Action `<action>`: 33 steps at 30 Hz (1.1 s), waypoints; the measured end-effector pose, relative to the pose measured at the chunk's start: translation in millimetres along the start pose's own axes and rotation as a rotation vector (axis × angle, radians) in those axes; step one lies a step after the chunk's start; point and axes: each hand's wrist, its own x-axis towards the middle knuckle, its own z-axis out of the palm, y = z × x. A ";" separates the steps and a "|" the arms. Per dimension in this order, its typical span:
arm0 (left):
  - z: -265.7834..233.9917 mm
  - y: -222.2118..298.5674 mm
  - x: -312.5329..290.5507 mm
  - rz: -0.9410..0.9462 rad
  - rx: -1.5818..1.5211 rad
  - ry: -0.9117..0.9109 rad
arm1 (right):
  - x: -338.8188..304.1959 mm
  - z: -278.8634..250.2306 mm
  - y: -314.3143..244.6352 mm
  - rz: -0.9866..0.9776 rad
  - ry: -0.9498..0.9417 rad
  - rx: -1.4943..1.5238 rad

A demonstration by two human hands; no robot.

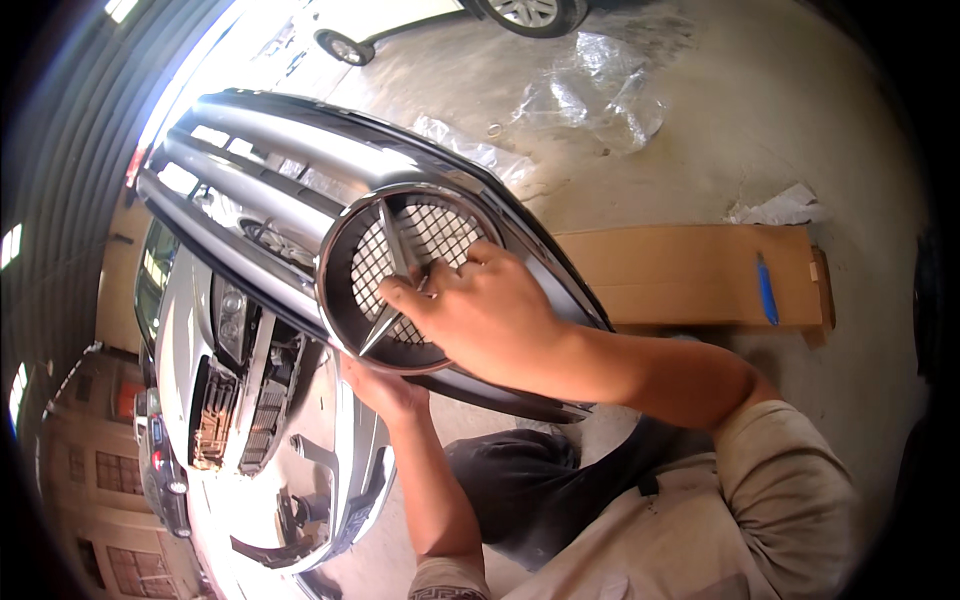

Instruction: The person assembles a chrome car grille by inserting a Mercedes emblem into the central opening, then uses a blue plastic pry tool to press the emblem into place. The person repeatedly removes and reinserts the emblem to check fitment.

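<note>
The silver slatted plastic car grille (pixel 300 190) is gripped underneath by the left hand (pixel 385 388); right hand (pixel 480 310) fingers pinch its chrome star emblem (pixel 395 270), not yet released.

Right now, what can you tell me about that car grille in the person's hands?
The grille is silvery grey with long horizontal slats, dark gaps between them and a dark outer frame. It looks like chrome-finished plastic. Near one end sits a shiny ring around black mesh, crossed by a chrome star. It is held tilted in the air above a concrete floor. The right hand lies over the mesh and star; the left hand grips the lower edge from beneath.
</note>
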 end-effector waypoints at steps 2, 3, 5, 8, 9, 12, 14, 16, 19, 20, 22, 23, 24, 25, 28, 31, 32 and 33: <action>3.8 -0.6 -0.8 -0.029 -0.025 0.020 | -2.1 6.4 5.3 -0.011 0.012 0.003; 5.4 -1.2 -0.3 -0.029 -0.002 0.041 | -2.2 6.0 6.8 -0.013 -0.013 -0.001; 6.5 -0.6 -1.9 -0.037 0.013 0.077 | -3.7 6.7 8.2 -0.016 -0.069 -0.001; 3.2 -2.7 -0.5 -0.041 0.017 0.067 | -2.4 9.1 11.4 -0.054 0.011 0.032; 5.2 -1.8 -1.5 -0.038 0.023 0.094 | -2.3 9.7 12.8 -0.068 0.019 0.044; 12.8 1.0 -2.8 -0.066 0.017 0.127 | -2.2 8.5 18.3 -0.107 0.039 0.011; 12.6 1.3 -3.9 -0.078 0.012 0.124 | -2.6 7.4 19.0 -0.102 0.044 0.017; 13.2 1.9 -5.5 -0.071 0.016 0.120 | -3.3 8.3 19.0 -0.105 0.054 0.006; 8.9 -0.5 -4.3 -0.062 0.001 0.095 | -3.7 6.5 18.8 -0.107 0.028 0.013; 10.0 0.1 -4.0 -0.067 0.006 0.105 | -3.4 6.0 19.2 -0.107 0.013 0.021; 14.2 2.5 -3.9 -0.074 0.012 0.123 | -3.1 8.4 21.5 -0.128 0.008 0.015; 15.5 2.9 -3.7 -0.073 0.024 0.123 | -2.5 8.4 22.9 -0.139 0.006 0.009; 16.6 3.3 -3.6 -0.073 0.035 0.123 | -1.7 6.1 24.7 -0.179 0.004 -0.023; 15.8 4.6 -4.0 -0.070 0.049 0.131 | -0.8 3.8 25.9 -0.225 0.001 -0.048; 2.4 1.6 1.5 -0.081 0.023 0.072 | 7.3 -7.4 34.7 -0.411 -0.110 -0.165; 1.3 2.6 -0.5 -0.093 0.045 0.031 | 16.3 -10.2 49.5 -0.596 -0.173 -0.207; 1.3 2.6 -1.0 -0.099 0.051 0.015 | 18.6 -10.5 52.4 -0.647 -0.175 -0.207; 1.3 2.4 -1.3 -0.105 0.058 0.000 | 20.2 -11.3 53.9 -0.697 -0.177 -0.207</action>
